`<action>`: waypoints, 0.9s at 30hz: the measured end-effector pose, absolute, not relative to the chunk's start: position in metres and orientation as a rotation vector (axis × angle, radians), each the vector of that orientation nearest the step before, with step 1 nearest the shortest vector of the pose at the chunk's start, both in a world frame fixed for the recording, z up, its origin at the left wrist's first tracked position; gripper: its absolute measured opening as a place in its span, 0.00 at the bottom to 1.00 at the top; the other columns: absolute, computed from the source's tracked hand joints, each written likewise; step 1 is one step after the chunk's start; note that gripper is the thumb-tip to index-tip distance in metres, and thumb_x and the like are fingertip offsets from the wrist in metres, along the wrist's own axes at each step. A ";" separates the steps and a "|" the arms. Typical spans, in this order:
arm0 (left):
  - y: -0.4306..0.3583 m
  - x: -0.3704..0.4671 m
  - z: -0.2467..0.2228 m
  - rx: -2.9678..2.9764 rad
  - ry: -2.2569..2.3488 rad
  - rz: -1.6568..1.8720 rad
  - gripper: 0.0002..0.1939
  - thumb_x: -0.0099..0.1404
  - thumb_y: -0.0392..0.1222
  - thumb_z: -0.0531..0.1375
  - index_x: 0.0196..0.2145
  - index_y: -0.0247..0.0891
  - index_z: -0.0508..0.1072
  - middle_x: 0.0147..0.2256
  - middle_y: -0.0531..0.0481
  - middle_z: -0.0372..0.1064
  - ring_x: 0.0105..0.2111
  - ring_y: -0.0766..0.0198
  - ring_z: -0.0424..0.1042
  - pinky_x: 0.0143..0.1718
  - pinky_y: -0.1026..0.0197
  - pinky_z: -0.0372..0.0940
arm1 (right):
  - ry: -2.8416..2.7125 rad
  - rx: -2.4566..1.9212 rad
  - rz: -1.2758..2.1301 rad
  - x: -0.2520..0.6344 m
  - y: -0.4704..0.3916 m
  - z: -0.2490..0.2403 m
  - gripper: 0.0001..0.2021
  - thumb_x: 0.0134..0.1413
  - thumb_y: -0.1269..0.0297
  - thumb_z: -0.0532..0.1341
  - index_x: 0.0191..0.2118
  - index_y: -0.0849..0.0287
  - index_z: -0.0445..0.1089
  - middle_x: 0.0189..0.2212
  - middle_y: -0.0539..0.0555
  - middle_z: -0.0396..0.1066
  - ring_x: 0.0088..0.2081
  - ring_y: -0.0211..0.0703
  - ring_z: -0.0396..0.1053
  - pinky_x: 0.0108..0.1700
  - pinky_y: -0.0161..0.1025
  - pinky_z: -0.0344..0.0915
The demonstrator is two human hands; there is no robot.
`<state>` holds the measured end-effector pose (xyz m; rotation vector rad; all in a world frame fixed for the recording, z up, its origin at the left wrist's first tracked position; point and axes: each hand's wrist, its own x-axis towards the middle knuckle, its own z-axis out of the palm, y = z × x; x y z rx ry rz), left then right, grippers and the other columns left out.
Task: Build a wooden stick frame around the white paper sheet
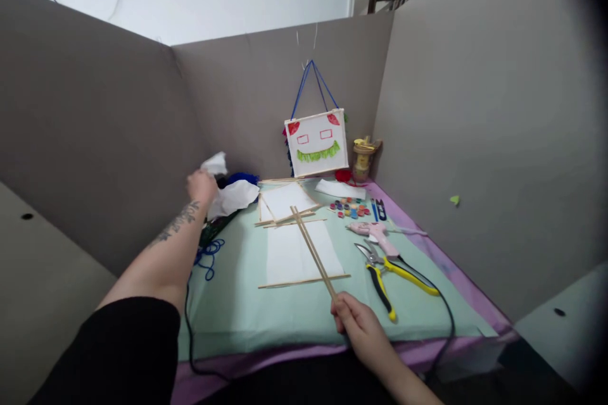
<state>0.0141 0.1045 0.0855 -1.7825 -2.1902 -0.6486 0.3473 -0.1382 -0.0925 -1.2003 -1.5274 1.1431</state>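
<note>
My right hand (358, 324), low at the table's front, is closed round the ends of a few thin wooden sticks (315, 256), which point up and away over a white sheet (304, 252). One more stick (304, 281) lies along that sheet's near edge. Behind it is another white sheet (285, 199) with sticks along its sides. Stretched far to the left, my left hand (202, 187) is closed on crumpled white paper or plastic (216, 163). More of this crumpled white material (235, 197) lies beside it, next to blue yarn (243, 178).
A decorated white panel (316, 145) hangs from blue cord at the back, left of a jar (362, 161). On the right lie paint pots (350, 207), a pink glue gun (377, 234) and yellow-black pruning shears (382, 269). Blue cord (209, 258) lies left. Grey partitions (475, 107) enclose the table.
</note>
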 end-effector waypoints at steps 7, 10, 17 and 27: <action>0.079 -0.013 0.101 -1.865 -2.116 -0.530 0.16 0.67 0.38 0.52 0.48 0.24 0.65 0.52 0.34 0.63 0.53 0.49 0.60 0.52 0.49 0.55 | -1.526 -1.196 1.158 0.346 -0.137 -0.094 0.21 0.62 0.46 0.46 0.29 0.58 0.60 0.19 0.46 0.56 0.23 0.37 0.56 0.28 0.34 0.52; 0.074 -0.013 0.082 -2.062 -2.174 -0.399 0.15 0.66 0.43 0.56 0.44 0.28 0.69 0.46 0.42 0.68 0.45 0.57 0.68 0.47 0.51 0.63 | -1.500 -1.200 1.163 0.345 -0.137 -0.094 0.22 0.61 0.45 0.46 0.29 0.57 0.60 0.18 0.45 0.56 0.23 0.37 0.55 0.27 0.34 0.51; 0.022 0.069 0.034 -2.561 -1.983 -0.469 0.14 0.67 0.40 0.53 0.35 0.28 0.75 0.33 0.48 0.72 0.36 0.60 0.71 0.41 0.60 0.64 | -1.423 -1.209 1.204 0.342 -0.136 -0.090 0.23 0.58 0.42 0.48 0.28 0.58 0.61 0.17 0.45 0.55 0.22 0.36 0.54 0.26 0.34 0.51; -0.119 0.166 -0.047 -3.181 -2.221 -1.715 0.16 0.60 0.51 0.56 0.33 0.33 0.72 0.27 0.51 0.69 0.26 0.67 0.64 0.27 0.66 0.60 | -1.631 -1.227 1.286 0.328 -0.152 -0.076 0.22 0.59 0.46 0.49 0.26 0.59 0.61 0.18 0.47 0.57 0.24 0.37 0.57 0.29 0.34 0.53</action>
